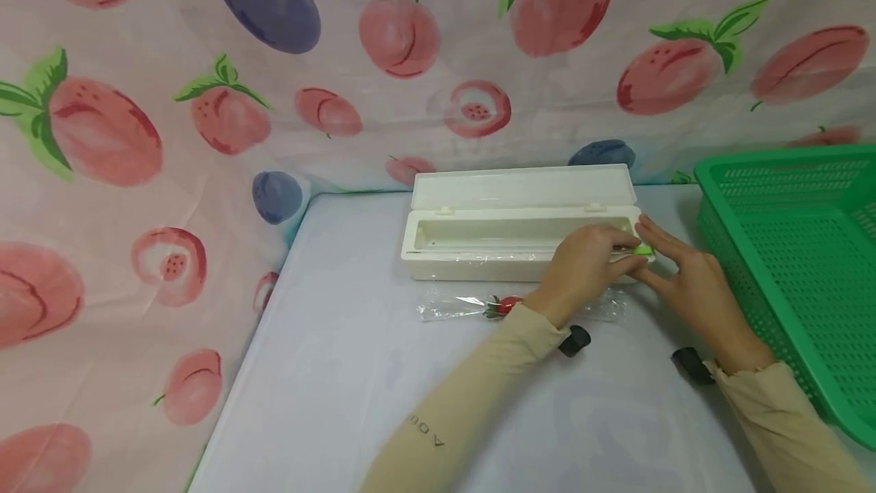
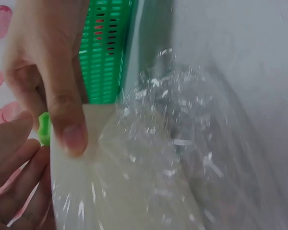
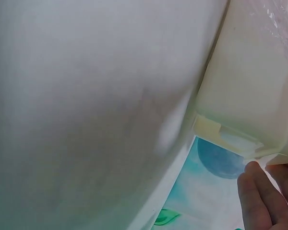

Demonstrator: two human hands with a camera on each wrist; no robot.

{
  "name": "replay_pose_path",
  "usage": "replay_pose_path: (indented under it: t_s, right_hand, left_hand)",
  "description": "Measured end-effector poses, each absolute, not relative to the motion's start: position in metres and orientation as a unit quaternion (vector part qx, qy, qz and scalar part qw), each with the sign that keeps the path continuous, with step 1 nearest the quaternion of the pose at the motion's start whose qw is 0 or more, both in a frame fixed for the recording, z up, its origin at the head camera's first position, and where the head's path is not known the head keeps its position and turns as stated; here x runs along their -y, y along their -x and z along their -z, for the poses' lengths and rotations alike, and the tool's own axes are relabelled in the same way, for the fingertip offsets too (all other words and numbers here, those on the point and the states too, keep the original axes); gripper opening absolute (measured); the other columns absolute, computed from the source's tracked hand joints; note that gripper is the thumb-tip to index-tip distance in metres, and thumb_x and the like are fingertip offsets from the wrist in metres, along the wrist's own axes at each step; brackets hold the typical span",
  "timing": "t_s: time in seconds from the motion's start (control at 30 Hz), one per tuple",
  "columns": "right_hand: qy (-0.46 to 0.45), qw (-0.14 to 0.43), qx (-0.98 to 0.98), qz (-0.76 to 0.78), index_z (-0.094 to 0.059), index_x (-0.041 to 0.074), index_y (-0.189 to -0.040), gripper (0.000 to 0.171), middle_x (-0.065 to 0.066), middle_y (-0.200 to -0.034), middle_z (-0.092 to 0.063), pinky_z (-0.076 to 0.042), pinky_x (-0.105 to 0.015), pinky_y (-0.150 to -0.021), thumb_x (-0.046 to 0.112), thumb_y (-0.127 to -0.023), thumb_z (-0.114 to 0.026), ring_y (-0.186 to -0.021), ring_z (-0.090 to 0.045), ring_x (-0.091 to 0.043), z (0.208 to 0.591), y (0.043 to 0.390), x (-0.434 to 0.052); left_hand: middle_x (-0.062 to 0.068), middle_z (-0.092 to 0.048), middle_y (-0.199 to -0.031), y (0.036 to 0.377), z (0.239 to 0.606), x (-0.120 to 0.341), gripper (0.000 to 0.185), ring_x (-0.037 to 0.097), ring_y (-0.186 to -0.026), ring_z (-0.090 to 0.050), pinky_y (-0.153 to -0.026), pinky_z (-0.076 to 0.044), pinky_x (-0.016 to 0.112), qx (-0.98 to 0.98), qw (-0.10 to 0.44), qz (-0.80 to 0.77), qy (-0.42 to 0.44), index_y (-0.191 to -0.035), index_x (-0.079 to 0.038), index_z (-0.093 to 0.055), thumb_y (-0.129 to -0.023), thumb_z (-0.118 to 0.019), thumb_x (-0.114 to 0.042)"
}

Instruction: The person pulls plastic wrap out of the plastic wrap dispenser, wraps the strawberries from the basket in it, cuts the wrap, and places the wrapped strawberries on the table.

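Both hands work at the right end of the white dispenser box [image 1: 479, 246], which lies lengthwise on the pale table [image 1: 328, 371] with its hinged lid [image 1: 522, 187] tipped open toward the back. Left hand [image 1: 585, 265]: fingers curled over the box's front rim, thumb pressing on the end wall as the left wrist view shows; it grips the box together with a small green slider piece [image 1: 642, 249] that sits on the front rim at that end. Right hand [image 1: 687, 287]: fingers fairly straight, fingertips [image 3: 259, 196] touching the box's end near the green piece; whether they pinch anything cannot be told, since the head view shows them only laid against it.

Cling film [image 2: 182, 158]: crinkled clear sheet, draped over the near side of the box end in the left wrist view, running down to the table. In the head view a strip of this film lies flat on the table just in front of the box, partly under the left forearm.

A small red strawberry-like item [image 1: 505, 304] with a green top lies on that strip, just beside the left wrist.

Green perforated basket [image 1: 794, 249]: stands on the table to the right of the box, near the right hand, not touching it.

Both forearms wear beige sleeves [image 1: 479, 394]; a dark device is strapped at each wrist.

Backdrop: cloth with peach and plum print [image 1: 205, 112] hangs behind and to the left of the table.
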State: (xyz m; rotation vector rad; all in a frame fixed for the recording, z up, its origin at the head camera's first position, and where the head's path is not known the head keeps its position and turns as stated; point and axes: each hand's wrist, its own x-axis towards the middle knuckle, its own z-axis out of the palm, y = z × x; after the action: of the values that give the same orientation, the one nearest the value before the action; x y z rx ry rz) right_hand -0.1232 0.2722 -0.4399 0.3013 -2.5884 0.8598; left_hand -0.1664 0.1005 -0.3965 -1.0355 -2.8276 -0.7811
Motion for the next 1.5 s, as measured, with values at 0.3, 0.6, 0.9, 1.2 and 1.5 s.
replay_pose_path:
  t_s: [0.3,0.6,0.9,1.2,1.5]
  right_hand:
    - [-0.11,0.199,0.925,-0.304,-0.056,0.007,-0.139,0.067,-0.007,-0.146,-0.051,-0.051,-0.05,-0.086,0.014,-0.078,-0.084,-0.115,-0.059,-0.047,0.438,0.126,-0.275]
    - [-0.112,0.195,0.927,-0.301,-0.055,0.006,-0.139,0.068,-0.01,-0.145,-0.051,-0.049,-0.055,-0.082,0.011,-0.077,-0.084,-0.116,-0.058,-0.046,0.436,0.125,-0.272]
    - [-0.117,0.202,0.928,-0.289,-0.055,0.005,-0.139,0.069,-0.009,-0.148,-0.048,-0.049,-0.057,-0.081,0.007,-0.077,-0.083,-0.116,-0.058,-0.047,0.436,0.124,-0.271]
    - [-0.112,0.207,0.928,-0.287,-0.056,0.006,-0.138,0.067,-0.013,-0.147,-0.051,-0.048,-0.053,-0.087,0.009,-0.077,-0.083,-0.126,-0.054,-0.043,0.437,0.123,-0.272]
    - [-0.123,0.217,0.924,-0.29,-0.058,0.003,-0.136,0.065,-0.017,-0.144,-0.053,-0.045,-0.05,-0.096,0.008,-0.076,-0.084,-0.127,-0.054,-0.041,0.437,0.123,-0.27]
  left_hand:
    - [-0.013,-0.068,-0.099,0.167,0.401,-0.115,0.028,0.002,-0.094,-0.06,-0.079,-0.047,0.012,0.92,0.053,0.215,0.323,-0.118,-0.027,-0.075,-0.094,-0.068,-0.039]
    - [-0.014,-0.068,-0.094,0.165,0.402,-0.114,0.022,0.001,-0.089,-0.06,-0.075,-0.048,0.012,0.927,0.07,0.203,0.307,-0.111,-0.027,-0.077,-0.095,-0.066,-0.038]
    - [-0.017,-0.073,-0.105,0.164,0.405,-0.107,0.02,0.002,-0.098,-0.063,-0.083,-0.05,0.013,0.928,0.103,0.178,0.31,-0.109,-0.031,-0.078,-0.094,-0.066,-0.038]
    - [-0.017,-0.074,-0.107,0.167,0.401,-0.101,0.023,0.001,-0.098,-0.067,-0.08,-0.052,0.015,0.929,0.102,0.168,0.313,-0.11,-0.03,-0.077,-0.093,-0.065,-0.04]
    - [-0.019,-0.074,-0.101,0.167,0.4,-0.089,0.021,0.002,-0.088,-0.07,-0.069,-0.054,0.02,0.931,0.116,0.135,0.317,-0.108,-0.034,-0.078,-0.093,-0.064,-0.041]
